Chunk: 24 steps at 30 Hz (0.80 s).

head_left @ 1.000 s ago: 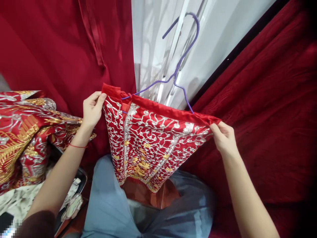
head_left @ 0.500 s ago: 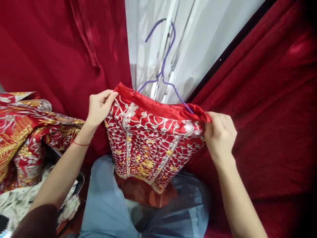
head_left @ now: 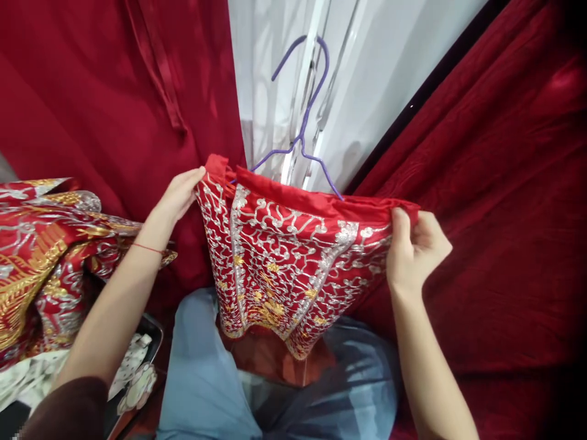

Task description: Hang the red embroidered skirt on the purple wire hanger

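Observation:
A red garment (head_left: 293,256) with silver and gold embroidery hangs spread between my two hands, its plain red waistband on top. My left hand (head_left: 183,189) pinches the band's left corner, near a gap in the band. At the right end, my right hand (head_left: 415,247) grips the band, thumb in front and fingers behind. A purple wire hanger (head_left: 301,125) stands up behind the garment; its hook is free and its lower arms disappear behind the waistband.
Another embroidered red garment (head_left: 41,263) lies at the left, above a dark-edged container (head_left: 157,342) with pale spotted cloth. Red curtains (head_left: 499,214) flank a white curtain (head_left: 389,55). My legs in blue trousers (head_left: 197,366) are below.
The waistband has been stretched wider, my left hand moving slightly left and my right hand slightly right. A gap now shows in the band near its left end.

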Motion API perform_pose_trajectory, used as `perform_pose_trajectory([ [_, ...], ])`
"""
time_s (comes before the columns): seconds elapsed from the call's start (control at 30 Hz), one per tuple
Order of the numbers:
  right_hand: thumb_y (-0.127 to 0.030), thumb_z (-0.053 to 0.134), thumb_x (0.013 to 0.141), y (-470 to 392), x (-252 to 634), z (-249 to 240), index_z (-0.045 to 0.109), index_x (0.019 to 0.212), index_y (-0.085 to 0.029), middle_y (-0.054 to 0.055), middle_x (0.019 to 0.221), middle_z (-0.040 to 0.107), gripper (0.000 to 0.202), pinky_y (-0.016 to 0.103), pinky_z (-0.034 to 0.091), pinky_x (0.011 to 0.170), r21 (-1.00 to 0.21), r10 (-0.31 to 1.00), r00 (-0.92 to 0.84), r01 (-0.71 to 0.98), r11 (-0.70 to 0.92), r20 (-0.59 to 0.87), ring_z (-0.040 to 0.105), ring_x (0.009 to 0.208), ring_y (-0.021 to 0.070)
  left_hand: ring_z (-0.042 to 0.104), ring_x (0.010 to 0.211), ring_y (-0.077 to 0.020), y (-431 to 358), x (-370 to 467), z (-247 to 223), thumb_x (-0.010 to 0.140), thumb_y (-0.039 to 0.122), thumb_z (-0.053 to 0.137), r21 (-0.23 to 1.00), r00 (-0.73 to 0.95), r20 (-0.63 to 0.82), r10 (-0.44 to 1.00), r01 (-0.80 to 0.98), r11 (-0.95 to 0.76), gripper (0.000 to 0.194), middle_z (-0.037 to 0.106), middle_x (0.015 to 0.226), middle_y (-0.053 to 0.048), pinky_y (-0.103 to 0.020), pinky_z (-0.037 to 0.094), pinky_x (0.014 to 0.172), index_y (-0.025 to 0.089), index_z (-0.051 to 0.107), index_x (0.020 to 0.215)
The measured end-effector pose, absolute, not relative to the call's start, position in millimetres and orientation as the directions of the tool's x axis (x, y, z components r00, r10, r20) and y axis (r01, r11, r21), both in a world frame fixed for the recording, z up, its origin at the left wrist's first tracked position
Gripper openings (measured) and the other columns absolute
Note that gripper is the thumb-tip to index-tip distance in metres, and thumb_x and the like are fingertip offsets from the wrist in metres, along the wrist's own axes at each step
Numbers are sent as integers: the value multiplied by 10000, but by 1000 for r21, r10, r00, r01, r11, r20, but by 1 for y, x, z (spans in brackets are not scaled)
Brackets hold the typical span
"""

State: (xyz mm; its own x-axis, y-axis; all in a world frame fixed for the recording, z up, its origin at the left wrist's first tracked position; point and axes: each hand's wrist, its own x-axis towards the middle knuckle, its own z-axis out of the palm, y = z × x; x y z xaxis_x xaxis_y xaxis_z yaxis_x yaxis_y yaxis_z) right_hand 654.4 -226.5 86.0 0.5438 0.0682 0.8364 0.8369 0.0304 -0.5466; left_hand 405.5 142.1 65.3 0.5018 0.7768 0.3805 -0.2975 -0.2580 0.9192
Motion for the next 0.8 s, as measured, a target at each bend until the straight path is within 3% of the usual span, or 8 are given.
perform_pose_trajectory([
  [0.1, -467, 715, 820, -232, 661, 70, 689, 768, -146, -12, 673, 583, 327, 250, 382, 612, -667, 138, 653, 725, 169, 745, 472, 609, 106, 675, 956, -182, 121, 402, 15, 757, 633, 714, 828, 282, 498, 820, -438, -351, 511, 710, 1000, -65, -340, 535, 903, 185, 629, 988],
  [0.2, -707, 668, 712, -236, 673, 44, 681, 775, -176, 18, 697, 613, 535, 322, 470, 684, -816, 199, 823, 437, 378, 532, 571, 680, 179, 664, 1055, -206, 93, 401, -30, 692, 536, 817, 804, 172, 565, 807, -334, -492, 576, 681, 1123, -81, -343, 508, 972, 212, 579, 1104],
  [0.3, -873, 561, 632, -236, 676, 14, 684, 823, -224, 53, 792, 670, 688, 424, 526, 792, -885, 356, 895, 83, 457, 268, 659, 847, 266, 663, 1016, -189, 72, 405, -52, 761, 474, 780, 779, 15, 604, 797, -220, -587, 485, 676, 1081, -72, -329, 507, 951, 201, 571, 1103],
  [0.37, -878, 564, 632, -238, 671, -6, 693, 892, -255, 55, 905, 701, 687, 449, 529, 852, -891, 390, 896, 14, 454, 213, 669, 953, 278, 660, 872, -157, 65, 408, -53, 858, 468, 676, 779, -103, 608, 787, -115, -616, 329, 677, 939, -45, -293, 521, 849, 181, 599, 998],
  [0.5, -718, 722, 644, -245, 659, -31, 688, 945, -246, 33, 963, 711, 560, 415, 533, 852, -877, 325, 924, 24, 480, 203, 672, 921, 235, 609, 689, -125, 63, 409, -43, 937, 471, 559, 770, -193, 633, 749, 67, -634, 332, 637, 761, -12, -253, 507, 714, 155, 651, 894],
  [0.63, -520, 827, 618, -250, 655, -26, 626, 776, -204, -9, 789, 649, 406, 349, 506, 799, -861, 274, 911, 146, 486, 309, 621, 763, 168, 682, 941, -189, 69, 411, -26, 955, 530, 510, 732, -242, 662, 710, 5, -681, 456, 698, 966, -74, -303, 531, 891, 148, 668, 1149],
  [0.7, -486, 824, 635, -250, 653, -20, 572, 707, -200, -39, 696, 564, 388, 311, 479, 755, -837, 153, 909, 279, 471, 389, 557, 681, 131, 662, 1111, -209, 75, 413, -16, 943, 561, 519, 710, -171, 686, 708, -59, -702, 563, 690, 1166, -97, -325, 501, 1012, 178, 576, 1352],
  [0.8, -461, 756, 743, -247, 646, -17, 541, 684, -207, -41, 657, 473, 338, 303, 438, 701, -778, -159, 820, 572, 259, 550, 466, 627, 122, 608, 1240, -228, 83, 409, -6, 912, 592, 555, 702, 38, 708, 705, -155, -695, 618, 638, 1336, -97, -351, 455, 1106, 210, 551, 1398],
])
